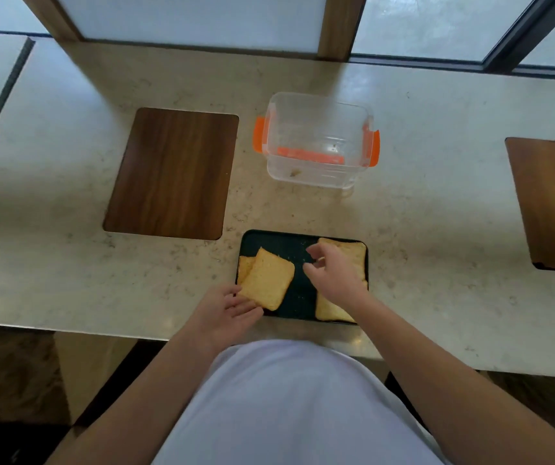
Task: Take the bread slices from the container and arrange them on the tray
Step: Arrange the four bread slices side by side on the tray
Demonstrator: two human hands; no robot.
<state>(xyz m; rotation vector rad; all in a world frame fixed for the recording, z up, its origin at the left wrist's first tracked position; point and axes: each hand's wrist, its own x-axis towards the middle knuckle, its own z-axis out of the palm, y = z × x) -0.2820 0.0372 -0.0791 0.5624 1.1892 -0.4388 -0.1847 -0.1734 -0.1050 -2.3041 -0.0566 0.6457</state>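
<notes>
White shirt [289, 407] nearest, filling bottom centre, both bare forearms reaching out from it toward 12 o'clock.

Left hand [225, 313] at the tray's 7 o'clock corner, fingers spread and slack, fingertips touching the near edge of the top slice [267, 280]; not clenched, no firm grasp visible. Top slice tilted, lying partly over a second slice [245, 266] at its 10 o'clock, both on the left half of the dark tray [283, 246].

Right hand [331, 273] above the right half of tray, fingers loosely curled and parted, holding nothing. Far-right slice [353, 251] showing at 1 o'clock of this hand, partly covered by it. Near-right slice [330, 310] showing at 6 o'clock of the hand, under the wrist. Bare dark strip with crumbs between the two hands.

Clear container [318, 142] with orange clips at 12 o'clock of tray, well apart from both hands, lid off; only crumbs visible inside. Wooden board [172, 172] at 10 o'clock of tray, another wooden board [554, 203] at 2 o'clock, all on pale stone counter [68, 263].
</notes>
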